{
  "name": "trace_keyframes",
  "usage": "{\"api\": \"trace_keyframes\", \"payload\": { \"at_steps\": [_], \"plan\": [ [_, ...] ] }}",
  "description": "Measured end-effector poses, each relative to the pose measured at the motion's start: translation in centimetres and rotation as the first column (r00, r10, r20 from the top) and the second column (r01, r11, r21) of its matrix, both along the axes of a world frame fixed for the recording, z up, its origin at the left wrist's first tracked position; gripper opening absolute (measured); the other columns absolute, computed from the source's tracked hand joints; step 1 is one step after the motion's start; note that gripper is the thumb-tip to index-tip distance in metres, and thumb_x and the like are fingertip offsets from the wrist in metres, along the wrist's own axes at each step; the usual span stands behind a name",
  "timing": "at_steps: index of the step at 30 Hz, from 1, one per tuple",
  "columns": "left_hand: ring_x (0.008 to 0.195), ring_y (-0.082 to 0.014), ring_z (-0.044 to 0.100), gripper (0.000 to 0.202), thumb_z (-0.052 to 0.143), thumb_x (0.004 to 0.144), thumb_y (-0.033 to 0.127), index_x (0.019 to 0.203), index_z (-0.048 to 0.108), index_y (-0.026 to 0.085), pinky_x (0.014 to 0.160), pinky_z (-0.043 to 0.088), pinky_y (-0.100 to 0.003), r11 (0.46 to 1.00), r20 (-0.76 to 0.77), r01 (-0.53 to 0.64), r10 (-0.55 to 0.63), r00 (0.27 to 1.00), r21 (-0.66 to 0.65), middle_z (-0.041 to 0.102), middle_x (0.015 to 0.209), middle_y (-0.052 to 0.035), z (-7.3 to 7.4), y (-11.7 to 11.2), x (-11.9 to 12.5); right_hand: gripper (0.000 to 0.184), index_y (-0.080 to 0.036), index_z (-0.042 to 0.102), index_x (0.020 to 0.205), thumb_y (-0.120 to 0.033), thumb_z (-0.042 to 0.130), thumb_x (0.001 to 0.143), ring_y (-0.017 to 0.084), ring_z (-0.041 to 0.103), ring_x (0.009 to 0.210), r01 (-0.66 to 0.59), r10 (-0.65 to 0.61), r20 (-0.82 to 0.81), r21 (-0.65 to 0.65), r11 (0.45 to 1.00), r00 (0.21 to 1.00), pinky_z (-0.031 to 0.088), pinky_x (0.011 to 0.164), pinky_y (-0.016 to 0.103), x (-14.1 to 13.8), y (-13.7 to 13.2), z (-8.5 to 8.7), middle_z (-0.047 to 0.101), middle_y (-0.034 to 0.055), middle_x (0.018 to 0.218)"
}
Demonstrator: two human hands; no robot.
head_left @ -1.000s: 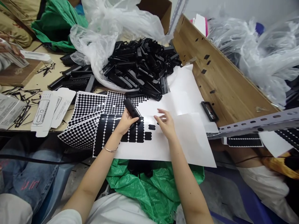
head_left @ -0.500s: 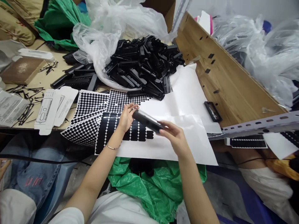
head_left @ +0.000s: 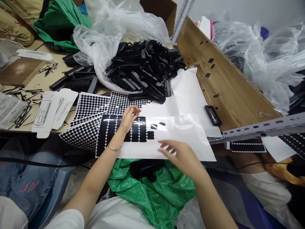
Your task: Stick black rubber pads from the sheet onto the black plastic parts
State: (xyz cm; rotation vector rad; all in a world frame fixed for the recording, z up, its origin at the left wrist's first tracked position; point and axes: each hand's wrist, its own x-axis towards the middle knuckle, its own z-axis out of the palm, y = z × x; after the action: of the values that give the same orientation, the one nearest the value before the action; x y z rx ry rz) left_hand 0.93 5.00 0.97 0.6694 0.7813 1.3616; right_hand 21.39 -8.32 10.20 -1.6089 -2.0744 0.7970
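Note:
My left hand [head_left: 129,118] is above the backing sheet of black stickers [head_left: 111,130], fingers loosely stretched with nothing visible in them. Over the sheet's front right part, my right hand [head_left: 182,156] hangs open, its fingers apart and empty. Rows of dark rounded stickers cover the sheet's left half. Two small dark pieces, one a sticker [head_left: 162,123], lie apart on the white area. Below the table edge, a green plastic bag [head_left: 166,190] rests on my lap with black plastic parts [head_left: 145,168] inside. Behind my hands rises a heap of black plastic casings [head_left: 145,70].
Sheets of round black dots [head_left: 92,106] lie at left, near flat white boxes [head_left: 44,111] and thin black strips. A wooden board [head_left: 228,76] with a metal rail [head_left: 257,122] borders the right side; one black frame [head_left: 213,115] lies beside it. Clear plastic [head_left: 102,47] drapes the heap.
The black casing has left both hands. My right hand has moved down toward the table's front edge and opened; my left hand stays over the stickers. A black part shows more in the green bag.

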Motion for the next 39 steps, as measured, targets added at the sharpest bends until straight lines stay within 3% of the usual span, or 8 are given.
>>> {"api": "trace_keyframes", "payload": {
  "at_steps": [5, 9, 14, 20, 30, 33, 36, 39],
  "plan": [
    [0.086, -0.0126, 0.065, 0.005, 0.056, 0.086, 0.025, 0.085, 0.057, 0.02, 0.096, 0.045, -0.034, 1.0, -0.057, 0.018, -0.017, 0.998, 0.009, 0.068, 0.082, -0.0003, 0.4, -0.3, 0.2, 0.02, -0.021, 0.069, 0.101, -0.029, 0.063, 0.084, 0.027, 0.062, 0.094, 0.249, -0.233, -0.091, 0.414, 0.875, 0.968, 0.051, 0.085, 0.046, -1.8, 14.3, -1.6, 0.07, 0.0099, 0.104],
    [0.086, -0.0135, 0.065, 0.008, 0.059, 0.084, 0.028, 0.084, 0.059, 0.02, 0.096, 0.045, -0.034, 1.0, -0.1, 0.019, -0.016, 0.995, 0.024, 0.068, 0.081, -0.0012, 0.4, -0.3, 0.4, 0.015, -0.017, 0.068, 0.094, -0.017, 0.06, 0.082, 0.034, 0.055, 0.104, 0.286, -0.329, 0.011, 0.469, 0.836, 0.944, 0.046, 0.091, 0.056, -2.4, 21.6, -4.3, 0.066, 0.0155, 0.105],
    [0.089, -0.0173, 0.067, 0.025, 0.062, 0.082, 0.043, 0.09, 0.064, 0.019, 0.094, 0.046, -0.036, 0.994, -0.126, 0.086, -0.077, 0.989, 0.068, 0.07, 0.089, -0.0047, 0.7, -0.3, 0.4, 0.023, -0.025, 0.071, 0.088, -0.017, 0.049, 0.087, 0.03, 0.052, 0.111, 0.238, -0.239, -0.099, 0.701, 0.672, 0.966, 0.043, 0.097, 0.054, -3.9, 19.0, -5.2, 0.064, 0.0093, 0.111],
    [0.082, -0.0124, 0.063, 0.038, 0.072, 0.073, 0.046, 0.097, 0.057, 0.021, 0.088, 0.049, -0.03, 0.991, -0.07, 0.006, 0.003, 0.998, 0.132, 0.061, 0.08, 0.0021, 0.8, -0.8, 0.3, 0.02, -0.03, 0.071, 0.094, -0.025, 0.052, 0.09, 0.023, 0.06, 0.09, -0.195, 0.252, -0.027, 0.552, 0.81, 0.967, 0.053, 0.081, 0.043, -5.2, 13.6, -5.0, 0.07, 0.0053, 0.097],
    [0.074, -0.0043, 0.059, 0.055, 0.08, 0.063, 0.017, 0.097, 0.038, 0.028, 0.067, 0.047, -0.016, 0.979, 0.129, -0.186, 0.196, 0.972, -0.081, 0.055, 0.091, 0.008, -0.2, -0.9, -0.2, 0.014, -0.026, 0.07, 0.094, -0.031, 0.059, 0.087, 0.022, 0.062, 0.099, -0.273, 0.415, -0.204, 0.493, 0.826, 0.887, 0.055, 0.085, 0.043, -6.4, 10.7, -6.8, 0.071, 0.0061, 0.102],
    [0.076, -0.0063, 0.062, 0.046, 0.077, 0.068, 0.016, 0.102, 0.047, 0.025, 0.071, 0.049, -0.018, 0.984, 0.18, -0.134, 0.154, 0.971, -0.118, 0.061, 0.092, 0.0053, 0.0, -0.8, -0.5, 0.018, -0.023, 0.07, 0.091, -0.031, 0.054, 0.088, 0.019, 0.064, 0.085, -0.041, 0.172, -0.293, 0.405, 0.913, 0.941, 0.055, 0.076, 0.036, -6.8, 12.2, -6.9, 0.068, 0.0059, 0.091],
    [0.086, -0.0088, 0.064, 0.036, 0.073, 0.073, 0.014, 0.104, 0.055, 0.022, 0.084, 0.05, -0.021, 0.983, 0.226, -0.147, 0.169, 0.959, -0.111, 0.066, 0.097, 0.0022, 0.4, -0.8, -0.5, 0.017, -0.02, 0.071, 0.081, -0.025, 0.055, 0.085, 0.02, 0.062, 0.082, 0.256, -0.204, -0.192, 0.297, 0.92, 0.96, 0.051, 0.072, 0.035, -6.7, 14.8, -7.1, 0.066, 0.0065, 0.088],
    [0.096, -0.0097, 0.064, 0.029, 0.07, 0.075, 0.008, 0.099, 0.061, 0.02, 0.095, 0.046, -0.022, 0.981, 0.257, -0.163, 0.185, 0.949, -0.106, 0.068, 0.098, 0.001, 0.7, -0.8, -0.4, 0.009, -0.02, 0.072, 0.079, -0.022, 0.062, 0.079, 0.023, 0.061, 0.091, 0.26, -0.252, -0.062, 0.226, 0.939, 0.966, 0.049, 0.078, 0.036, -6.8, 16.8, -7.2, 0.067, 0.0064, 0.092]
  ]
}}
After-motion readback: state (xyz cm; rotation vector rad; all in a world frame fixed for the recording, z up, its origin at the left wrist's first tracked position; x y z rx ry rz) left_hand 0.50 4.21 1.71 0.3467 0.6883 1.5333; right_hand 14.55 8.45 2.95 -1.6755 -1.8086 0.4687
